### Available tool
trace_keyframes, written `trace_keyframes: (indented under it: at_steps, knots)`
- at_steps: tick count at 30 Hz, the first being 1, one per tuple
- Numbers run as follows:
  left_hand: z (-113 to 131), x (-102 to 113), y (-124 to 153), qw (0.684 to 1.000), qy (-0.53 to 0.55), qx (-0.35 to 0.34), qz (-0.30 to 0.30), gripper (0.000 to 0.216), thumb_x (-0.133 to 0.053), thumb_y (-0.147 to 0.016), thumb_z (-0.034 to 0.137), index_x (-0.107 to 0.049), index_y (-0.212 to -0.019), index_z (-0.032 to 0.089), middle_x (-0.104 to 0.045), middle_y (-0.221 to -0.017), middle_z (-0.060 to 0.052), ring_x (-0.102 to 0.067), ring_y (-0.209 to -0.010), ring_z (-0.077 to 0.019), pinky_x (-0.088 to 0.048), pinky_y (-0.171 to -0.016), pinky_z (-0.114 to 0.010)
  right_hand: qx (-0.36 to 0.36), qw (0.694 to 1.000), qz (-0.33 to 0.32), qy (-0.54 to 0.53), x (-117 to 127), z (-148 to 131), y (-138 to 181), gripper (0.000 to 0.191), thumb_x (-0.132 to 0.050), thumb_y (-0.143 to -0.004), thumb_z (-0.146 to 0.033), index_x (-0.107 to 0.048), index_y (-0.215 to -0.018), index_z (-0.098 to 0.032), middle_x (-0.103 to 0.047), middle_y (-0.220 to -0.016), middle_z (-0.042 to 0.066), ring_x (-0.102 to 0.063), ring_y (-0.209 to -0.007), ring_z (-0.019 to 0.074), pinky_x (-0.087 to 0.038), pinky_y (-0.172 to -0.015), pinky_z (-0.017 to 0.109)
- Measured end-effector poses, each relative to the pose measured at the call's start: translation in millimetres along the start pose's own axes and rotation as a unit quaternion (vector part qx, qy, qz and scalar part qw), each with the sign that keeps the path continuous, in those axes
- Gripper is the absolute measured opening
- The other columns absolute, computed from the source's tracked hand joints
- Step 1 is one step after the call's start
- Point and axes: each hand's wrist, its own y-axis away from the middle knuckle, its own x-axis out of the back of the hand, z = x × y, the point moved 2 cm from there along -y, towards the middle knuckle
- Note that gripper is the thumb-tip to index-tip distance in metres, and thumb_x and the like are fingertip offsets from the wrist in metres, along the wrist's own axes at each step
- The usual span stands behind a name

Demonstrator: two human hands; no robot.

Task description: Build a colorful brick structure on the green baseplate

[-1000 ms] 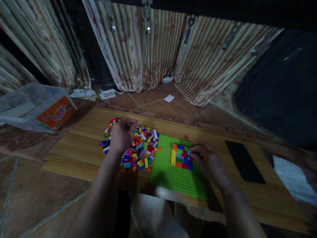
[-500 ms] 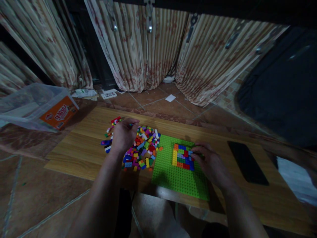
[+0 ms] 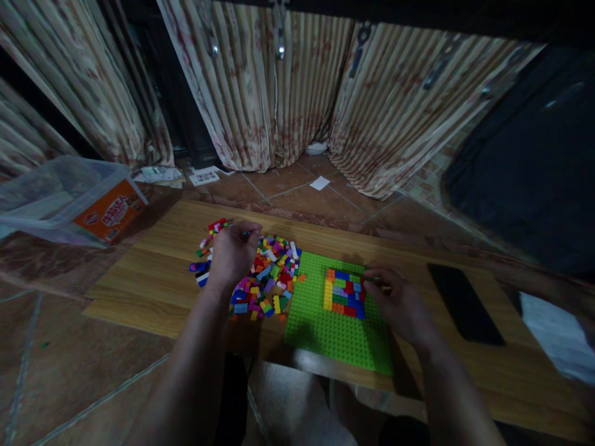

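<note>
My left hand (image 3: 233, 254) hovers over a pile of loose toy bricks (image 3: 269, 272) in many colours. Its thumb and forefinger are pinched together, and whatever is in them is too small to make out. On the right, a green baseplate (image 3: 320, 341) lies flat, bearing a rectangle of joined bricks (image 3: 341, 292) in yellow, orange, red, blue and other colours. My right hand (image 3: 397, 303) is at the far right corner of that rectangle, fingertips pinched close beside a red brick (image 3: 363, 288). What its fingers hold, if anything, is hidden.
A wooden board (image 3: 153, 272) carries everything. To the right lies a black phone-like slab (image 3: 465, 303), with white paper (image 3: 558, 334) beyond. A clear plastic box (image 3: 60, 198) with an orange label stands at the left. Striped curtains (image 3: 297, 93) hang behind.
My right hand has drawn slightly back from the brick rectangle, uncovering a red brick at its right edge. My left hand has hardly moved.
</note>
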Motion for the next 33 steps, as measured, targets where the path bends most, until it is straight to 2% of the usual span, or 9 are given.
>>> trace_keyframes:
  at_steps: [4, 10, 18, 25, 29, 33]
  knots:
    - [2.4, -0.8, 0.2, 1.0, 0.002, -0.002, -0.009, 0.017, -0.058, -0.077, 0.024, -0.071, -0.08, 0.013, -0.072, -0.076, -0.005, -0.066, -0.07, -0.0156, -0.05, -0.068, -0.022, -0.092, 0.994, -0.019, -0.055, -2.7, 1.9, -1.6, 0.035, -0.058, -0.073, -0.039, -0.063, -0.101, -0.018, -0.068, -0.084, 0.006, -0.063, -0.072, 0.0204, -0.049, -0.065, 0.035]
    - [9.9, -1.0, 1.3, 0.999, -0.009, 0.027, -0.019, 0.017, -0.058, -0.077, 0.02, -0.072, -0.082, 0.013, -0.071, -0.073, -0.003, -0.064, -0.066, -0.0146, -0.048, -0.06, -0.02, -0.148, 0.979, -0.01, -0.14, -11.7, -2.3, -4.2, 0.039, -0.062, -0.062, -0.032, -0.064, -0.098, -0.017, -0.069, -0.098, 0.008, -0.065, -0.078, 0.0206, -0.051, -0.071, 0.035]
    - [12.4, -0.8, 2.0, 0.999, -0.023, 0.028, -0.021, 0.017, -0.058, -0.077, 0.021, -0.073, -0.08, 0.014, -0.071, -0.073, -0.003, -0.064, -0.067, -0.0149, -0.049, -0.065, -0.02, -0.15, 0.977, -0.003, -0.149, -13.3, -5.2, -5.7, 0.037, -0.062, -0.061, -0.029, -0.066, -0.096, -0.018, -0.071, -0.095, 0.008, -0.066, -0.076, 0.0208, -0.053, -0.066, 0.033]
    - [6.0, -3.4, 2.1, 0.999, -0.023, 0.0, -0.022, 0.018, -0.057, -0.078, 0.025, -0.072, -0.081, 0.015, -0.071, -0.074, -0.003, -0.064, -0.07, -0.016, -0.05, -0.07, -0.023, -0.164, 0.98, 0.007, -0.109, -12.8, -6.4, -8.9, 0.034, -0.065, -0.06, -0.029, -0.069, -0.091, -0.018, -0.071, -0.078, 0.004, -0.064, -0.066, 0.0203, -0.051, -0.06, 0.033]
    - [7.7, -2.5, 2.2, 0.999, -0.033, -0.007, -0.02, 0.017, -0.058, -0.077, 0.024, -0.072, -0.078, 0.015, -0.071, -0.076, -0.003, -0.065, -0.072, -0.0163, -0.05, -0.072, -0.023, -0.169, 0.98, 0.005, -0.105, -12.0, -6.9, -9.7, 0.035, -0.066, -0.059, -0.029, -0.07, -0.092, -0.018, -0.071, -0.08, 0.004, -0.064, -0.068, 0.0206, -0.05, -0.06, 0.033]
    - [7.8, -2.0, 1.6, 0.999, -0.04, 0.0, -0.02, 0.017, -0.058, -0.077, 0.023, -0.072, -0.078, 0.015, -0.07, -0.072, -0.002, -0.063, -0.067, -0.0158, -0.05, -0.07, -0.024, -0.178, 0.975, -0.017, -0.131, -10.9, -7.5, -9.6, 0.037, -0.068, -0.058, -0.031, -0.069, -0.093, -0.018, -0.07, -0.078, 0.004, -0.063, -0.064, 0.0196, -0.048, -0.055, 0.031]
